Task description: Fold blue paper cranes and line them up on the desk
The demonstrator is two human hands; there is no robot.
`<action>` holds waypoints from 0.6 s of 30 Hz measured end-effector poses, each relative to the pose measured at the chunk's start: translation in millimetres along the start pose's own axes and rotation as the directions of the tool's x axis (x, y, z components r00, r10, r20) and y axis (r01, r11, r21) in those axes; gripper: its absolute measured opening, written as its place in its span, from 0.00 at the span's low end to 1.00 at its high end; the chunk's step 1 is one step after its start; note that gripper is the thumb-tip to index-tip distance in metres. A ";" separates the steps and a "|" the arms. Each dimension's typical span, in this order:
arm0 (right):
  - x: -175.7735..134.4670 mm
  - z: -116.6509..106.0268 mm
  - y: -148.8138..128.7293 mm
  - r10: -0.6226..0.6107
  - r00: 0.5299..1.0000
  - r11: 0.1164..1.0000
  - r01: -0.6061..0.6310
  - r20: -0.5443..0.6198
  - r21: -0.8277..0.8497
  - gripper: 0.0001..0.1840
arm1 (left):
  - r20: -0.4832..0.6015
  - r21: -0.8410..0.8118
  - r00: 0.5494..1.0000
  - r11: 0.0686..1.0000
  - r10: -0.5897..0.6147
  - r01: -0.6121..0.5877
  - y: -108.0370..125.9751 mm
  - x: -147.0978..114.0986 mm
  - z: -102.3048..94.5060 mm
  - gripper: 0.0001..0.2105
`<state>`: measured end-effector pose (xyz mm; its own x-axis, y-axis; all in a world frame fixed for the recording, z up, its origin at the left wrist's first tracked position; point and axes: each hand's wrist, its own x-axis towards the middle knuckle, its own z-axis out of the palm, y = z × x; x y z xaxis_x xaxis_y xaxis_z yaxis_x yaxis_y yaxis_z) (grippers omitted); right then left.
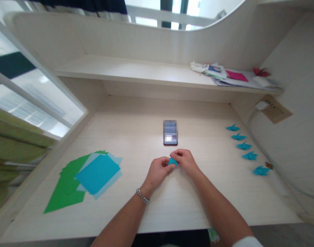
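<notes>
A small folded piece of blue paper (pixel 173 161) is held between my two hands over the middle of the desk. My left hand (pixel 159 169) pinches its lower left side, thumb in front. From the right, the fingers of my right hand (pixel 185 159) grip its upper edge. Part of the paper is hidden behind the fingers, so its full shape cannot be made out. Just beyond my hands lies a phone (pixel 170 133) with its screen lit and blurred. A chain bracelet (pixel 142 196) circles my left wrist.
Blue paper sheets (pixel 99 175) overlap green sheets (pixel 67 188) at the left. Several folded blue paper cranes (pixel 243 146) stand in a row at the right. Behind them a white cable (pixel 262 151) runs from a wall socket (pixel 274 109). A shelf (pixel 146 73) with papers crosses the back.
</notes>
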<state>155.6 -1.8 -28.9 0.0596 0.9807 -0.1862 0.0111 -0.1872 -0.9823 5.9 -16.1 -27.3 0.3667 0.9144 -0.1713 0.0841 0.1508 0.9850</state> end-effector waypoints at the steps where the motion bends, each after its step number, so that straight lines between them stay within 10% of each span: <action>1: 0.7 0.6 0.3 -0.007 1.000 1.000 0.007 -0.001 -0.005 0.14 | 0.015 -0.028 1.000 1.000 -0.007 0.007 -0.6 0.5 -0.8 0.07; 18: -2.7 -3.2 4.7 -0.098 0.995 0.991 0.096 -0.016 -0.091 0.15 | -0.110 -0.141 0.993 0.989 -0.053 0.037 6.8 5.8 -1.4 0.12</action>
<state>158.7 -5.6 -32.9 0.0741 0.9933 -0.0890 0.1077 -0.0967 -0.9895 7.2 -9.2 -21.6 0.2578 0.9409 -0.2198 -0.0338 0.2361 0.9711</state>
